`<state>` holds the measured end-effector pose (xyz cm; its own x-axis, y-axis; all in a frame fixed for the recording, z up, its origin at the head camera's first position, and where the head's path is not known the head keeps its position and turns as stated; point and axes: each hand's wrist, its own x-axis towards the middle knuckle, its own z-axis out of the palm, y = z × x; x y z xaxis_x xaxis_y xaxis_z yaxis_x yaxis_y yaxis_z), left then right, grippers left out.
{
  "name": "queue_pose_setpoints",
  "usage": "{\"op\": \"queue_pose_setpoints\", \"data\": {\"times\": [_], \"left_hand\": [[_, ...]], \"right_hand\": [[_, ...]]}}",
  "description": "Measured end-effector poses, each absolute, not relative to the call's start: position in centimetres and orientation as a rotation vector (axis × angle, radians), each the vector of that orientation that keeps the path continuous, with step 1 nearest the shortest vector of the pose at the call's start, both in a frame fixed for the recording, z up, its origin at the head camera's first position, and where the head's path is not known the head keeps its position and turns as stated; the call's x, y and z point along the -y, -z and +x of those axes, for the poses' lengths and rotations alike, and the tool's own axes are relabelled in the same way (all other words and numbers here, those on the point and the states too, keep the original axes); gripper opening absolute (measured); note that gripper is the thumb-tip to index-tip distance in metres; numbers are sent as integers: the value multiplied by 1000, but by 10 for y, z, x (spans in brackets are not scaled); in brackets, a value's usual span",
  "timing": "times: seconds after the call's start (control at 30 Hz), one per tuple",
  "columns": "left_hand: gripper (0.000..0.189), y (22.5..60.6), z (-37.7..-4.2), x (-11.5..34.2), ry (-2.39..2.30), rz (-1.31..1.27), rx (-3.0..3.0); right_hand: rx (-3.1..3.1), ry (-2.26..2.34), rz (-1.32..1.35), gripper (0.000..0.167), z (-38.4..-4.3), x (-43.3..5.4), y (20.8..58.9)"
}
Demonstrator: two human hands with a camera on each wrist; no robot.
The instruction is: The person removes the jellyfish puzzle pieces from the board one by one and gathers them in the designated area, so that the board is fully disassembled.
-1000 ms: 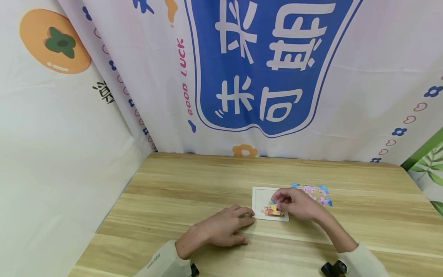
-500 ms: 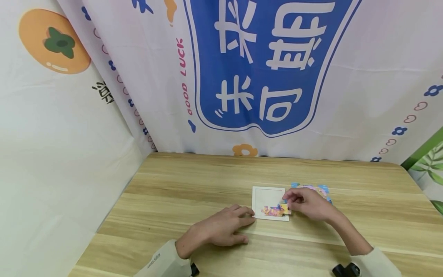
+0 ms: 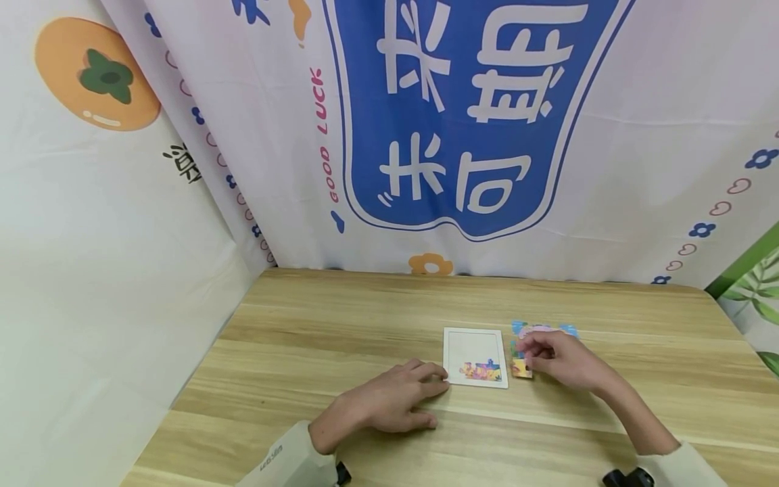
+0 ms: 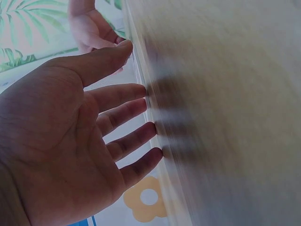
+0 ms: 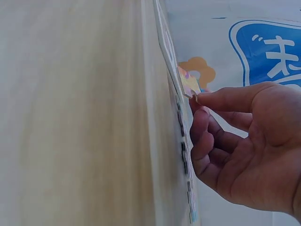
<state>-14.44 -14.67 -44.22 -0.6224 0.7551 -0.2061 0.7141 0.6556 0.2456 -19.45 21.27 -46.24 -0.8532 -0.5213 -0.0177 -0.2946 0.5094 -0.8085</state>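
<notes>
A white square puzzle tray (image 3: 471,343) lies on the table, with several joined colourful puzzle pieces (image 3: 482,370) in its near right corner. My left hand (image 3: 394,398) rests on the table, fingers loosely extended and fingertips right at the tray's left edge. In the left wrist view its fingers (image 4: 136,139) are spread slightly and hold nothing. Just right of the tray, my right hand (image 3: 569,360) pinches a yellow puzzle piece (image 3: 521,368) between thumb and fingertips. The right wrist view shows this piece (image 5: 188,84) raised above the tabletop.
More puzzle pieces, blue and pink (image 3: 569,329), lie on the table right of the tray, partly hidden beneath my right hand. The wooden table (image 3: 341,318) ends at a printed curtain (image 3: 639,176) behind and another cloth (image 3: 122,270) on the left.
My right hand has moved right, carrying the yellow puzzle piece from over the tray to beside it, uncovering the joined pieces. The left hand has stayed in place.
</notes>
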Motion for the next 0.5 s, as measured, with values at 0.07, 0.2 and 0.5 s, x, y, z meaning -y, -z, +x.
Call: {"op": "queue_pose_setpoints", "data": {"times": [0.07,0.2,0.5], "left_hand": [[63,442,-144,147,-196,1179,-2585],[63,442,-144,147,-192,1179,-2583],[63,441,-144,147,-191,1177,-2579]], "right_hand": [[-2503,1245,-669,16,-193,-214,462],[-2537,1202,-644,15,-190,-214,461],[-2609,1126,-694,13,-189,-211,462]]}}
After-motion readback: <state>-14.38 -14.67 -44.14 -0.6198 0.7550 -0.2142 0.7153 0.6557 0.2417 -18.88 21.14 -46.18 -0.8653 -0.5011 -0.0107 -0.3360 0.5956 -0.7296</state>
